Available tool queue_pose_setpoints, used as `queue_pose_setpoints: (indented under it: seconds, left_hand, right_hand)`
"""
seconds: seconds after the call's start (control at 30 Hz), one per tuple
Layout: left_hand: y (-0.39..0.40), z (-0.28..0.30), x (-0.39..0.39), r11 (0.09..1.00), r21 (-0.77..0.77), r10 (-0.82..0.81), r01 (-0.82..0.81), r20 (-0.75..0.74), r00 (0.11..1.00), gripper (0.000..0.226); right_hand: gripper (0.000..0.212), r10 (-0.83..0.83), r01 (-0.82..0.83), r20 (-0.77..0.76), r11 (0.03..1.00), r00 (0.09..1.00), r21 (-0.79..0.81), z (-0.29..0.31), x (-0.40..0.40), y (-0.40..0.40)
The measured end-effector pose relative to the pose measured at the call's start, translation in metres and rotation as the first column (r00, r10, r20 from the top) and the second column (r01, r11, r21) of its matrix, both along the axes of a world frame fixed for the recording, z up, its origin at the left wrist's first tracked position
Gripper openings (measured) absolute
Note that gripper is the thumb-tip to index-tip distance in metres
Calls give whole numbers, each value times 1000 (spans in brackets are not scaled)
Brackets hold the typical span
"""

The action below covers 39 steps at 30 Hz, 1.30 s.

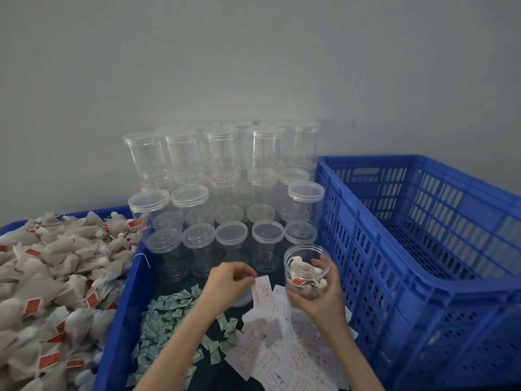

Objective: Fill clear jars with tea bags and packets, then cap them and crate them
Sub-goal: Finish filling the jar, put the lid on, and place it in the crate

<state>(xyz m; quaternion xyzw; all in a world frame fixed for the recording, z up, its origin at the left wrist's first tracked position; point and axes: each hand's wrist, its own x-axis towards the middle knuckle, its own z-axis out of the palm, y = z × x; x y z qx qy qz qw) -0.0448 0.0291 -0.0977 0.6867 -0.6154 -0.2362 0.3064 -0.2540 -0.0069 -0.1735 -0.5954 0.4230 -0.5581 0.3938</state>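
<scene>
Right hand [321, 292] is gripping an uncapped clear jar [307, 273] holding tea bags beside the blue crate [423, 249], while left hand [228, 280] is pinching a white paper slip [261, 289] next to it.

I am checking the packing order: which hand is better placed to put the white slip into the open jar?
Probably the left hand: it already pinches the white slip beside the open jar, which the right hand holds.

Bare forearms [180, 340] — seemingly sleeveless
</scene>
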Motion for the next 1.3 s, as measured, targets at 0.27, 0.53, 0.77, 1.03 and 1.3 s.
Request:
queue_pose_setpoints:
  seconds: [0.27,0.53,0.77,1.03,1.3]
  left_hand:
    - [0,59,1,947,-302,35,-108,-237,971,20]
    - [-10,45,-24,980,-194,-85,52,-170,982,17]
    - [-9,43,-17,978,-206,-46,32,-65,997,13]
    - [-11,44,-23,993,-87,-70,85,164,984,14]
    - [-1,53,-28,981,-185,32,61,463,886,17]
  right_hand:
    - [93,61,-62,-20,998,998,-1,-4,20,7]
    - [103,132,-131,-13,990,991,48,2,37,17]
    - [103,131,-129,-31,990,991,64,2,37,18]
    - [99,107,-105,-65,994,992,36,4,39,19]
    - [104,120,-118,-36,992,992,54,1,38,17]
